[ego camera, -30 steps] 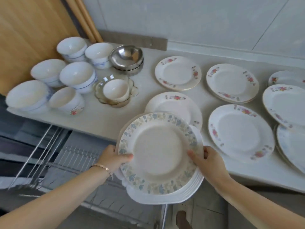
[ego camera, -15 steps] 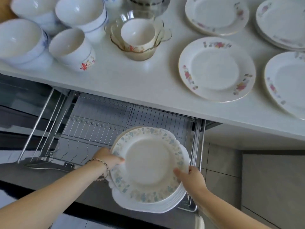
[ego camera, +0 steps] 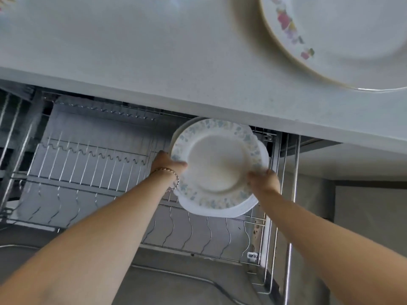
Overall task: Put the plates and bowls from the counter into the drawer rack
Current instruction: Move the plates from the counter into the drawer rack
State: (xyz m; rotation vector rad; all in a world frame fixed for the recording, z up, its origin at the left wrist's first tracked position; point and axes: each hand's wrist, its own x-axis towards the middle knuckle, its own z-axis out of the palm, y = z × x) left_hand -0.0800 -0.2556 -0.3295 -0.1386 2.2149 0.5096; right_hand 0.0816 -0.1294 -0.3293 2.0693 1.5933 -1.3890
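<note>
Plate stack (ego camera: pixel 217 168): several plates carried as one pile, a blue-flowered one on top, held over the right end of the drawer rack (ego camera: pixel 92 172) and just under the tabletop (ego camera: pixel 154 62) edge. I'd say they are kept together to save trips.

Left hand (ego camera: pixel 168 165): clamped on the stack's left rim, thumb over the top plate, the other fingers hidden beneath, so it bears weight from below.

Right hand (ego camera: pixel 263 180): closed on the stack's opposite rim, fingers curled under. The two hands pinch from both sides, probably to keep the pile from sliding apart.

Tilt: the pile leans slightly toward the viewer, perhaps readying plates to go on edge between the wires.

Drawer rack: pulled out below the tabletop, its upright wire prongs bare to the left of the stack; wavy dividers run along the front below the stack.

Flowered plate (ego camera: pixel 343 40): lying flat on the tabletop, above and right of the rack, yet to be moved.

Risk: a heavy pile could clip the tabletop edge.
</note>
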